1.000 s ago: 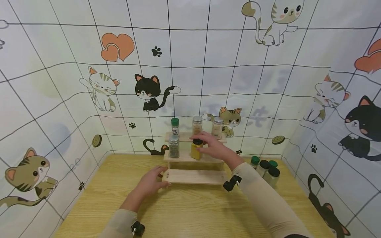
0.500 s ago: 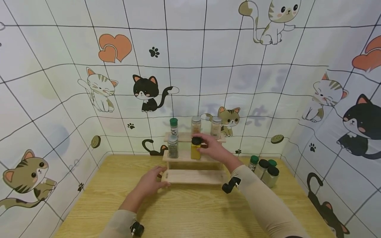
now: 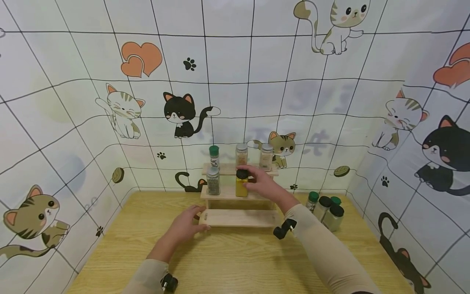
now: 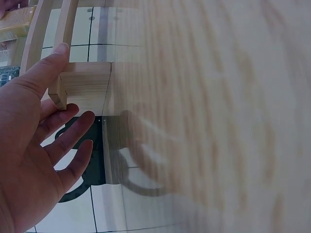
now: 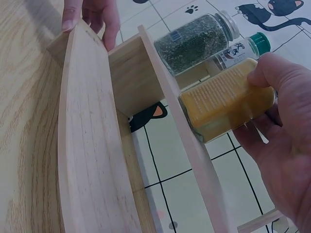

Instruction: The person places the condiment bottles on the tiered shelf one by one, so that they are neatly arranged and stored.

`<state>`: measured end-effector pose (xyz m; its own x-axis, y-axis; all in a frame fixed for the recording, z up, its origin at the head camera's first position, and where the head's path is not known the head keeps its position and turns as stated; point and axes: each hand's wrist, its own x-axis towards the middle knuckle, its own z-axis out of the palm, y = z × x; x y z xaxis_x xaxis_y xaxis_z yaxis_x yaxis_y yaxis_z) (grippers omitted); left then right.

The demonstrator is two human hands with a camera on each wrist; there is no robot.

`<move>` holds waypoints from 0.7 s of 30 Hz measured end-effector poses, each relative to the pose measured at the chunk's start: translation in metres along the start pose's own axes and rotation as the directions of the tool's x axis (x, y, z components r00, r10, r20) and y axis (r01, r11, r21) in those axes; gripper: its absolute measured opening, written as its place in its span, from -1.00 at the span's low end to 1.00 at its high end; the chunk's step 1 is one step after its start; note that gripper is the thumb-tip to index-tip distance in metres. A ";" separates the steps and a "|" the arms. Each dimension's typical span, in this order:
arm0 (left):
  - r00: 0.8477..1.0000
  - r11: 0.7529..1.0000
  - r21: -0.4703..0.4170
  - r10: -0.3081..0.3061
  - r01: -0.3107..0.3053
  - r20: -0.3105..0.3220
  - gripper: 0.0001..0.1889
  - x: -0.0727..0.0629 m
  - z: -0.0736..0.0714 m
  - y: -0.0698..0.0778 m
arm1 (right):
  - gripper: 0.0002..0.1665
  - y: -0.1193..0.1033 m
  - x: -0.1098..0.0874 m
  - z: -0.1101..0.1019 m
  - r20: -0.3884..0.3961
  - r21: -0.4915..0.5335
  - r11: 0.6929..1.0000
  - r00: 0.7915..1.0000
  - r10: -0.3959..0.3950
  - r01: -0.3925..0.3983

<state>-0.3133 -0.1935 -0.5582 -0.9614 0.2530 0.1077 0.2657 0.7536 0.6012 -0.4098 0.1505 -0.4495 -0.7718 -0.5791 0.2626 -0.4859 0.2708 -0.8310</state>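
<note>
A three-step wooden spice rack (image 3: pixel 238 218) stands on the table against the wall. My left hand (image 3: pixel 186 223) grips the left end of its lowest board, with the thumb on one face and the fingertips behind in the left wrist view. On the middle step, my right hand (image 3: pixel 265 182) holds a jar of yellow spice (image 3: pixel 241 188) with a black lid, between thumb and fingers. In the right wrist view, the yellow jar (image 5: pixel 226 99) meets the step's edge. Left of it stands a jar of dried green herbs (image 3: pixel 213 182) with a silver lid.
The top step bears a green-lidded shaker (image 3: pixel 214 156) and two silver-lidded jars, one in the middle (image 3: pixel 241 154) and one at the right (image 3: pixel 266 158). Several more jars (image 3: pixel 333 218) with green and black lids stand on the table (image 3: pixel 227 261) at the right. Cat-printed cloth walls enclose the back and sides.
The yellow spice jar has turned upright and settled slightly on the middle step, with my right hand shifting a little to its right side. My left hand has stayed on the rack.
</note>
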 end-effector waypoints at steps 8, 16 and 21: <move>1.000 1.000 0.002 0.003 -0.003 0.005 -0.22 0.002 0.002 0.002 | -0.05 0.003 -0.007 0.003 -0.049 0.002 1.000 0.999 -0.011 0.011; 1.000 1.000 -0.004 -0.002 0.002 0.003 -0.20 0.003 0.003 0.002 | -0.06 -0.001 -0.033 0.000 -0.208 0.013 1.000 0.978 -0.007 0.010; 1.000 1.000 -0.001 -0.014 0.014 -0.001 -0.19 0.001 0.000 0.003 | -0.21 0.001 -0.067 -0.007 -0.275 -0.031 0.999 0.962 -0.001 -0.008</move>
<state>-0.3133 -0.1912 -0.5569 -0.9650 0.2422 0.1002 0.2525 0.7566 0.6031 -0.3615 0.1952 -0.4645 -0.8541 -0.3460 0.3883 -0.4927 0.2990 -0.8172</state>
